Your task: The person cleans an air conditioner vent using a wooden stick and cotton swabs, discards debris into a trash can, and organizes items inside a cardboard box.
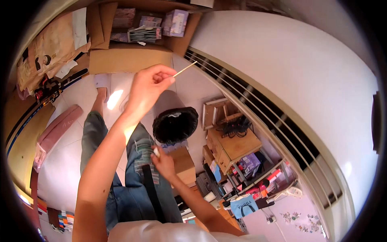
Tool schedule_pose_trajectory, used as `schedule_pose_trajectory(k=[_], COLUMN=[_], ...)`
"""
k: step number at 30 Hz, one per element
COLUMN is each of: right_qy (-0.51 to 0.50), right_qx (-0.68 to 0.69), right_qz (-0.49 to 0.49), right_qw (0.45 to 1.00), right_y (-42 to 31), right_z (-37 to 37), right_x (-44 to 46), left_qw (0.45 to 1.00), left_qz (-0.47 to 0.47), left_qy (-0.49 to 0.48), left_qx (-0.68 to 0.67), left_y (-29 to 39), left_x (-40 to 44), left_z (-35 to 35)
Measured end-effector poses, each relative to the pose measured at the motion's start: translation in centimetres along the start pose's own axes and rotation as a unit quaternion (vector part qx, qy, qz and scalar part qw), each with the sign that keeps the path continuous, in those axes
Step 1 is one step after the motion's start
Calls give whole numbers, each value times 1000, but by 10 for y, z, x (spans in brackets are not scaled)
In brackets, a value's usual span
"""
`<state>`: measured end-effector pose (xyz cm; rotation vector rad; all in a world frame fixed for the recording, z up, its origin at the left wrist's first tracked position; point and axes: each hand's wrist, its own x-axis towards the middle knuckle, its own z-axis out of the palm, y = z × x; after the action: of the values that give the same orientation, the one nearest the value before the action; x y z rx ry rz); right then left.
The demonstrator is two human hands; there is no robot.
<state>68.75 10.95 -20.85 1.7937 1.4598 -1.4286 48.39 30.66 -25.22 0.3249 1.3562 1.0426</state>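
Observation:
My left hand (153, 82) is raised in front of me, its thumb and fingers pinched on one end of a thin pale wooden stick (186, 68). The free end of the stick points up and to the right. Below that hand stands a bin lined with a black bag (192, 117), its mouth facing up; the inside is too dark to make out. Near my knee, my right hand (164, 162) is closed around a small white object (156, 151), mostly hidden by the fingers. The stick does not touch the bin.
An open cardboard box (129, 60) with purple packages stands ahead. A barred rail (258, 101) and a large white surface (290, 52) run along the right. A wooden cabinet (236, 145) stands lower right. Fishing rods (52, 94) and a long pink case (58, 129) lie left.

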Motion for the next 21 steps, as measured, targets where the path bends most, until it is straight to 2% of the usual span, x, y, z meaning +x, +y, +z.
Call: schedule_pose_trajectory(k=[2,5,9,12,16,18,20,21], right_qy=[21,69,61,107,109,96,50,118], right_qx=[-47,-84,-69,-31,-4,-24,69,150], right_qz=[-54,-82,-60,-80,-67,-48,63,10], right_qw=[997,991,994,991,992,994,994,982], right_y=[6,14,3,-4,-8,0,2,4], right_z=[24,57,60,64,72,78,75,72], right_x=[4,13,29,30,28,25,37,55], left_qw=[996,987,981,969,964,940,904,881], left_qz=[-9,43,94,140,144,155,190,217], left_qy=[15,-1,14,17,5,-22,-49,-66], left_qx=[89,157,167,203,224,302,380,416], left_y=[-18,-53,-71,-82,-92,-100,-109,-114], left_x=[29,64,93,109,117,114,106,98], left_z=[-3,-13,-3,6,9,-1,-25,-45])
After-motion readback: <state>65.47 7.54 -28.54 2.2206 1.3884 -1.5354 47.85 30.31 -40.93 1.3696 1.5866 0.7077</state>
